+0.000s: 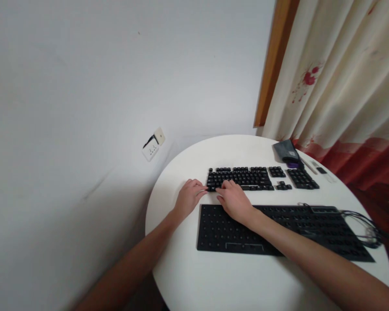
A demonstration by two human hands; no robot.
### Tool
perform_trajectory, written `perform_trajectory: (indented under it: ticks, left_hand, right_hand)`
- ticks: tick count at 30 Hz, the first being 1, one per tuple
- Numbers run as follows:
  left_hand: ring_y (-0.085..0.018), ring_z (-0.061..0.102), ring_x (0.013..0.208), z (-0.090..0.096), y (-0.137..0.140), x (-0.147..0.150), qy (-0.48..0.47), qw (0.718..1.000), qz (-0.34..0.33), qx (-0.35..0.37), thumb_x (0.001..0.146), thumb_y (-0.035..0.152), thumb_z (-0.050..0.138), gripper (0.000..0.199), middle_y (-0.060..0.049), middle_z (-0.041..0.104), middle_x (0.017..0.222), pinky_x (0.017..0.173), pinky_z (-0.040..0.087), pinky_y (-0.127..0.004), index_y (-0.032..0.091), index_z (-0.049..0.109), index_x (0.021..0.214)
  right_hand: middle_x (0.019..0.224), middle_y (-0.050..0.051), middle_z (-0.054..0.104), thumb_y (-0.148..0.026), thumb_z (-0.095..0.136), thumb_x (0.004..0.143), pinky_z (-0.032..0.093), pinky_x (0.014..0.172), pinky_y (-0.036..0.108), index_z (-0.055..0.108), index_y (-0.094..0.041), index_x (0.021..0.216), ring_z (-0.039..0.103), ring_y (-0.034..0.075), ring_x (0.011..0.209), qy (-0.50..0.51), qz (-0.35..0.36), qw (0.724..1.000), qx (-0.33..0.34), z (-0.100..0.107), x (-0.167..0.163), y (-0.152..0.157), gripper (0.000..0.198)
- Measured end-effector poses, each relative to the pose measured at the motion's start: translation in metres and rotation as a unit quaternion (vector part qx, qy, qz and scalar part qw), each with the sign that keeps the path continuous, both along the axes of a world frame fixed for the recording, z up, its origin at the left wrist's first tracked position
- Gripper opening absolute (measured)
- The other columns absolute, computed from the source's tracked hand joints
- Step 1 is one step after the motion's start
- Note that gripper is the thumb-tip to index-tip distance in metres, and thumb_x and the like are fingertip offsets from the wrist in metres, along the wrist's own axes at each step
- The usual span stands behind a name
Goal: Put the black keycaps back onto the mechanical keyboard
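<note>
Black keycaps (241,177) lie loose on the white round table (181,276), set out in keyboard order. At the lower left corner of this layout, my left hand (188,196) rests with its fingers apart, fingertips touching the end keycap of the bottom row. Just to the right, my right hand (235,199) reaches over the same row, thumb and fingers apart and fingertips against the keycaps. Neither hand visibly holds anything. Below the layout is a black keyboard base (220,229) with its keycaps off; my right forearm crosses above it.
A coiled cable (372,235) lies at the base's right end. A dark grey pouch (285,151) and several small items, among them a white stick (307,164), sit at the far right edge. Wall sockets (151,149) and a curtain (337,99) are beyond the table.
</note>
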State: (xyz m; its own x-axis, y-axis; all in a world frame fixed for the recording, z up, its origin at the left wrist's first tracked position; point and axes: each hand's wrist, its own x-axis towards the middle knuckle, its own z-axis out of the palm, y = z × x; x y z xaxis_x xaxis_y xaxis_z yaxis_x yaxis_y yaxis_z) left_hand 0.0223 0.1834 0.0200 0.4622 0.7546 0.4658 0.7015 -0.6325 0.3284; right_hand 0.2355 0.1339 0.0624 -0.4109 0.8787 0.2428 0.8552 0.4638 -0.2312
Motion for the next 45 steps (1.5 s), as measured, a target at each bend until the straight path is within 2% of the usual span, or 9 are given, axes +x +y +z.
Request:
perform_trajectory:
  ticks: [4, 10, 19, 26, 30, 34, 38, 42, 45]
  left_hand:
    - [-0.021, 0.053, 0.094, -0.003, 0.003, -0.003, 0.010, 1.000, 0.005, 0.004, 0.091, 0.031, 0.063, 0.021, -0.006, 0.063, 0.098, 0.084, 0.047, -0.037, 0.024, 0.073, 0.107]
    - [-0.022, 0.052, 0.094, -0.004, 0.005, -0.004, 0.030, 1.000, -0.003, 0.001, 0.091, 0.028, 0.062, 0.021, -0.006, 0.061, 0.099, 0.083, 0.047, -0.036, 0.026, 0.073, 0.108]
    - [-0.020, 0.056, 0.094, -0.001, 0.000, -0.002, 0.015, 0.999, -0.034, -0.008, 0.089, 0.021, 0.064, 0.009, -0.004, 0.068, 0.102, 0.086, 0.047, -0.036, 0.022, 0.073, 0.090]
    - [-0.021, 0.058, 0.095, 0.000, -0.001, -0.001, 0.001, 1.000, -0.015, -0.013, 0.086, 0.021, 0.067, 0.013, -0.005, 0.071, 0.100, 0.090, 0.046, -0.038, 0.020, 0.068, 0.100]
    - [-0.022, 0.058, 0.094, -0.003, 0.001, -0.001, 0.006, 1.000, -0.018, -0.007, 0.086, 0.023, 0.067, 0.011, -0.005, 0.071, 0.098, 0.088, 0.046, -0.039, 0.020, 0.069, 0.097]
    - [-0.022, 0.057, 0.093, -0.004, 0.002, 0.000, 0.010, 1.000, -0.021, -0.003, 0.086, 0.025, 0.068, 0.009, -0.004, 0.072, 0.097, 0.087, 0.046, -0.038, 0.020, 0.069, 0.094]
    - [-0.023, 0.056, 0.091, -0.003, 0.002, 0.004, 0.029, 0.999, -0.015, 0.004, 0.086, 0.026, 0.069, 0.008, -0.005, 0.072, 0.093, 0.085, 0.046, -0.037, 0.020, 0.070, 0.091]
    - [-0.023, 0.057, 0.091, 0.005, -0.001, 0.003, 0.038, 0.999, -0.020, 0.009, 0.086, 0.026, 0.068, 0.011, -0.005, 0.073, 0.093, 0.085, 0.045, -0.038, 0.018, 0.071, 0.094]
    - [-0.022, 0.060, 0.089, 0.016, -0.016, -0.003, -0.009, 1.000, 0.002, -0.010, 0.086, 0.028, 0.068, 0.014, -0.005, 0.074, 0.094, 0.086, 0.045, -0.037, 0.019, 0.072, 0.096]
  right_hand:
    - [0.104, 0.013, 0.059, -0.024, 0.052, 0.095, 0.042, 0.081, 0.036, 0.070, -0.017, 0.102, 0.051, 0.026, 0.098, -0.048, -0.001, 0.999, -0.005, -0.011, -0.011, 0.016, 0.020]
    - [0.102, 0.014, 0.059, -0.023, 0.049, 0.096, 0.041, 0.080, 0.037, 0.071, -0.016, 0.102, 0.050, 0.028, 0.100, -0.073, 0.006, 0.997, 0.014, -0.013, -0.018, 0.023, 0.024]
    - [0.097, 0.010, 0.065, -0.018, 0.057, 0.092, 0.042, 0.083, 0.034, 0.072, -0.017, 0.088, 0.051, 0.024, 0.097, -0.054, 0.038, 0.998, 0.020, -0.015, -0.024, 0.023, 0.016]
    - [0.092, 0.007, 0.069, -0.014, 0.061, 0.088, 0.043, 0.084, 0.030, 0.069, -0.016, 0.086, 0.056, 0.021, 0.093, -0.004, 0.066, 0.998, -0.008, -0.015, -0.022, 0.021, 0.008]
    - [0.092, 0.007, 0.068, -0.014, 0.063, 0.087, 0.043, 0.086, 0.031, 0.068, -0.017, 0.090, 0.057, 0.021, 0.094, 0.070, 0.041, 0.997, -0.001, -0.004, -0.010, 0.008, 0.006]
    - [0.088, 0.004, 0.067, -0.014, 0.065, 0.085, 0.045, 0.081, 0.031, 0.067, -0.019, 0.089, 0.058, 0.020, 0.087, 0.162, 0.026, 0.986, 0.014, 0.006, 0.008, -0.019, 0.006]
    - [0.084, 0.002, 0.066, -0.015, 0.067, 0.083, 0.046, 0.077, 0.032, 0.067, -0.019, 0.088, 0.058, 0.019, 0.083, 0.221, 0.019, 0.975, 0.005, 0.007, 0.018, -0.045, 0.007]
    - [0.084, 0.003, 0.066, -0.015, 0.067, 0.084, 0.047, 0.077, 0.032, 0.066, -0.019, 0.089, 0.059, 0.019, 0.082, 0.251, 0.041, 0.967, -0.013, 0.005, 0.018, -0.061, 0.006]
    - [0.084, 0.003, 0.066, -0.016, 0.067, 0.083, 0.048, 0.076, 0.032, 0.067, -0.019, 0.088, 0.060, 0.019, 0.080, 0.261, 0.043, 0.964, -0.027, 0.004, 0.019, -0.067, 0.006]
